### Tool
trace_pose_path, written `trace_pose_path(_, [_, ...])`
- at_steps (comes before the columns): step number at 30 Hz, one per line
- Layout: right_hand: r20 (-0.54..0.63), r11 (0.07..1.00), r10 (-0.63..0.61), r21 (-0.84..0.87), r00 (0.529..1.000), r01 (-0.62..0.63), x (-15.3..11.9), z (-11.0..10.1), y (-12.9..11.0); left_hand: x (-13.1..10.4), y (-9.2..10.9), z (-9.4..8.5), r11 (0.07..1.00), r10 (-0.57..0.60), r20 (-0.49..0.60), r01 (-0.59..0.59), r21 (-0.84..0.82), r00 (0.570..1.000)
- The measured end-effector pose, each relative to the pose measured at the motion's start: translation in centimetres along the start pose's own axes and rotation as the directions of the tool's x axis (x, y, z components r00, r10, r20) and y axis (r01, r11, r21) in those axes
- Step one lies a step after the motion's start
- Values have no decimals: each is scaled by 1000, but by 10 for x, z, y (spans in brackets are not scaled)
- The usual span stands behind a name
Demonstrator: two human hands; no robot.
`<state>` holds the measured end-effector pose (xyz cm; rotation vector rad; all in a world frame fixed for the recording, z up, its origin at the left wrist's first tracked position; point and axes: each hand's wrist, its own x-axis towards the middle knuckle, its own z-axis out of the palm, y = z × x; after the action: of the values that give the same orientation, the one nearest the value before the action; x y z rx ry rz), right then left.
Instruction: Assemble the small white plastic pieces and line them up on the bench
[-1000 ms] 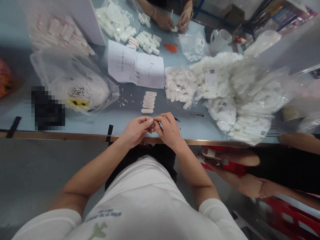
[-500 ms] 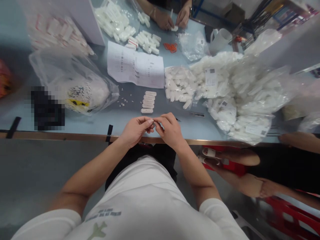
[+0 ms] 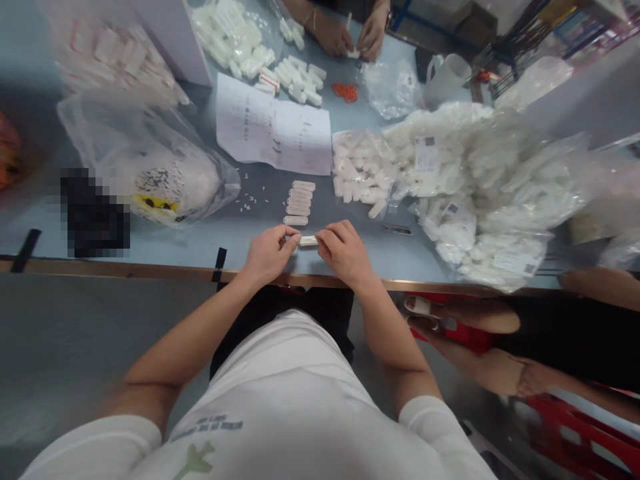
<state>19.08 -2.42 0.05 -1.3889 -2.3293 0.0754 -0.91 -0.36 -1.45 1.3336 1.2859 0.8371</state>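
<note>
Between my two hands is a small white oblong plastic piece [image 3: 309, 241], lying crosswise just above the table near its front edge. My left hand [image 3: 271, 253] pinches its left end between thumb and fingers. At the right end, the closed fingers of my right hand [image 3: 345, 250] grip it. Just beyond my hands lies a short column of similar white plastic pieces [image 3: 299, 203], stacked side by side on the table. Tiny white bits [image 3: 247, 200] are scattered to the left of that column.
A printed sheet [image 3: 273, 127] lies behind the pieces. Clear bags of white parts [image 3: 363, 167] crowd the right side; a bulging plastic bag [image 3: 175, 180] stands left. A dark tool [image 3: 397, 230] lies right of my hands. A co-worker's hands [image 3: 373, 33] work across the table.
My hands have moved slightly apart and a little away from me. The white oblong piece now shows between them; earlier the fingers hid what they held.
</note>
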Motion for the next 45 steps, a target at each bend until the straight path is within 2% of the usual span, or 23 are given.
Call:
trace_pose_path(3, [127,993,-68,-88,990,79,1,5,7,6,-15,1,987,71,-12,-69,143,997])
trace_pose_path(8, [217,975,-106,-169,970,144,3,9,8,8,-30,8,905,75,121,-119,409,990])
trace_pose_path(16, [300,956,-134,-213,944,203,6,5,4,7,-33,11,912,106,159,-160,377,982])
trace_pose_path(21, [311,957,-129,-208,942,200,7,1,-1,8,-36,11,851,216,157,-265,453,964])
trace_pose_path(23, [325,954,-118,-224,938,197,8,-1,-4,8,-37,11,804,256,169,-307,510,952])
trace_pose_path(28, [357,938,-96,-279,929,204,9,-4,-9,7,-38,12,582,296,246,-379,720,923])
trace_pose_path(30, [354,934,-92,-292,931,204,10,-4,-10,7,-38,13,539,321,249,-392,745,914])
trace_pose_path(45, [334,944,-51,-292,941,155,7,-2,-6,6,-39,13,544,395,206,-409,733,895])
